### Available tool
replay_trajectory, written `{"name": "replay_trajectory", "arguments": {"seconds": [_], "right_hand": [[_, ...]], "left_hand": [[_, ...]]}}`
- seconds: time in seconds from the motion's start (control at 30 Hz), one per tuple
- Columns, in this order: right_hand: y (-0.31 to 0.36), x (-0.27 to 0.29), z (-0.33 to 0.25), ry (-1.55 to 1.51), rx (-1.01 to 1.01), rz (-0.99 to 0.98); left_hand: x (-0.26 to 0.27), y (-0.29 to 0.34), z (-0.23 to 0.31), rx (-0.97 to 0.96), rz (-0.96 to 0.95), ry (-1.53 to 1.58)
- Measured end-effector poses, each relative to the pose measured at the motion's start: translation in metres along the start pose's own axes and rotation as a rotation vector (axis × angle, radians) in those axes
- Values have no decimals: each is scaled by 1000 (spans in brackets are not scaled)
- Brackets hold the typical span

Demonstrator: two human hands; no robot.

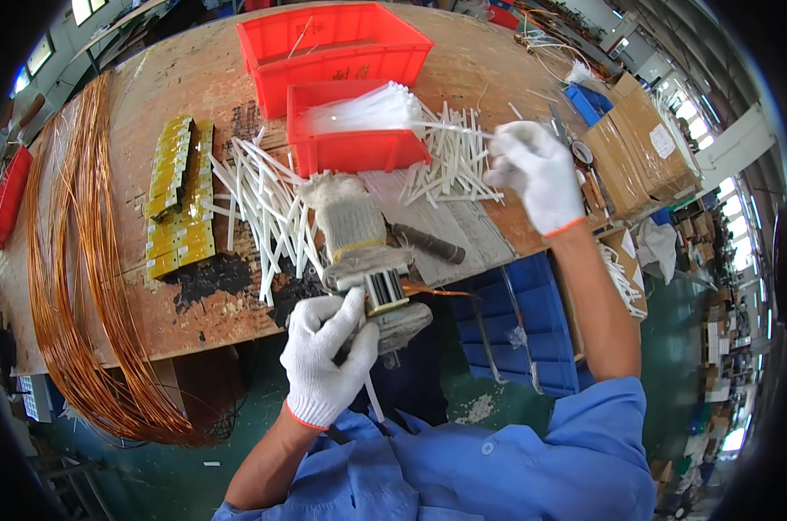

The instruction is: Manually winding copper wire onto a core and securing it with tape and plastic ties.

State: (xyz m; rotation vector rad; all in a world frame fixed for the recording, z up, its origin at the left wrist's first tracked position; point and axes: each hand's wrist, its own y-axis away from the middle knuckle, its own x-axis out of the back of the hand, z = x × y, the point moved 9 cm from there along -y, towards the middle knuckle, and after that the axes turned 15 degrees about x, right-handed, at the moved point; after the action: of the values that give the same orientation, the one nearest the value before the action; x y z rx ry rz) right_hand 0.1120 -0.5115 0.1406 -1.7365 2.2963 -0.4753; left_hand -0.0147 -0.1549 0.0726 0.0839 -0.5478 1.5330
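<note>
So the slotted metal piece [385, 291] sits at the near edge of the desk [202, 74], on a rag-wrapped mount [350, 217]. I'd guess it's dense and stiff, heavy for its size, and a bit slick under knit gloves. I'd grab it by the solid body and keep off the copper leads [437, 292] poking out right, since those probably bend easily.

The left hand [328, 352] has its fingers bent in close against the piece's left side, but I can't tell if they're really clamping it. The right hand [541, 174] is out to the right with its fingers pinched on a thin white strip [463, 129] running back toward the near red bin [359, 152]. Looks feather-light, bendy and kinda slippery, so best pinched near the end.

Materials, big to small: the desk is scuffed, stained wood. Far left there's a long, shiny looped copper wire bundle [72, 260]. The far red bin [350, 61] and the smaller near one look like smooth hard plastic. The mount's padding is fuzzy, frayed cloth. Then glossy yellow flat pieces [181, 234], and loose slim white tubes [272, 217] heaped like straws.
</note>
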Motion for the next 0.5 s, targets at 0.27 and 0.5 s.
{"name": "replay_trajectory", "arguments": {"seconds": [0.27,0.5], "right_hand": [[95,-27,-124,49,31,-699],[130,-161,-134,711,616,-948]], "left_hand": [[-7,3,-9,31,8,81],[-13,8,-23,-2,-33,197]]}}
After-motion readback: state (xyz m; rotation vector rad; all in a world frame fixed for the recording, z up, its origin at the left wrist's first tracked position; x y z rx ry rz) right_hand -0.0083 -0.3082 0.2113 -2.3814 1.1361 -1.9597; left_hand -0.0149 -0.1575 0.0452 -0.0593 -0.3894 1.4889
